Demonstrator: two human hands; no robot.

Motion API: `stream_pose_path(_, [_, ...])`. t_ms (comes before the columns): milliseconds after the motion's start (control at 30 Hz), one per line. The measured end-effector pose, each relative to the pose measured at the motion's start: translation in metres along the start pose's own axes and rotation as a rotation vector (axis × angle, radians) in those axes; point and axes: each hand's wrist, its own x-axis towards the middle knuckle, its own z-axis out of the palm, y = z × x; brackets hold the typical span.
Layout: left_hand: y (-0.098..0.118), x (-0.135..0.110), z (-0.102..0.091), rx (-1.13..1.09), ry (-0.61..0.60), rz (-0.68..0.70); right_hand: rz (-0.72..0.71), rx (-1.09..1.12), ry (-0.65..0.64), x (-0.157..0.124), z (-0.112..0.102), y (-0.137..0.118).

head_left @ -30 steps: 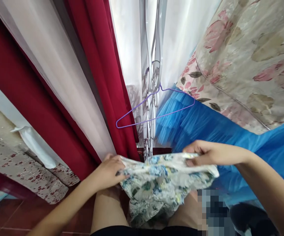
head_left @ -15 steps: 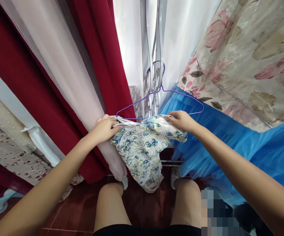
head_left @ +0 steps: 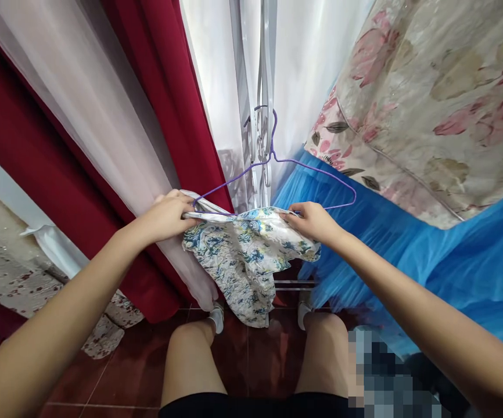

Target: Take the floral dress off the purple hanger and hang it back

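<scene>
A white garment with a blue and yellow floral print (head_left: 247, 249) hangs down between my hands, its exact kind unclear. My left hand (head_left: 168, 215) pinches the left side of its neckline, close to the left end of a purple hanger (head_left: 295, 159). With fingers closed, my right hand (head_left: 308, 220) grips the neckline's other side. The hanger's left corner and part of its lower bar lie inside the opening; its right end sticks out above my right hand. Its hook sits up by white metal bars.
Dark red curtains (head_left: 164, 69) and pale sheer fabric (head_left: 103, 116) hang at the left. Blue tulle (head_left: 391, 249) and a floral cloth (head_left: 430, 116) hang at the right. White scrolled metalwork (head_left: 260, 133) stands ahead, over a red tiled floor (head_left: 251, 371).
The neckline's left side has come up and around the hanger's left corner, with my left hand raised slightly. The whole scene has shifted a little left in view.
</scene>
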Motion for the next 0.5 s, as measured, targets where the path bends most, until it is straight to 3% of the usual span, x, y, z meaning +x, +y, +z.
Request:
stream_pose_path(100, [0.023, 0.004, -0.012, -0.054, 0.111, 0.079, -0.012, 0.031, -0.040, -0.004, 0.000, -0.008])
stream_pose_path(200, [0.042, 0.020, -0.017, -0.329, 0.248, 0.091, -0.003, 0.068, -0.071, -0.008, 0.000, -0.017])
stream_pose_path(267, [0.047, 0.033, -0.016, -0.565, 0.273, 0.035, -0.013, 0.125, -0.049, -0.013, 0.000, -0.016])
stream_pose_path(367, [0.045, 0.044, -0.012, -0.876, 0.179, -0.018, -0.040, 0.254, 0.104, -0.028, -0.004, 0.000])
stream_pose_path(500, [0.038, 0.040, -0.010, -1.037, 0.081, -0.109, -0.017, 0.375, 0.444, -0.041, -0.017, 0.034])
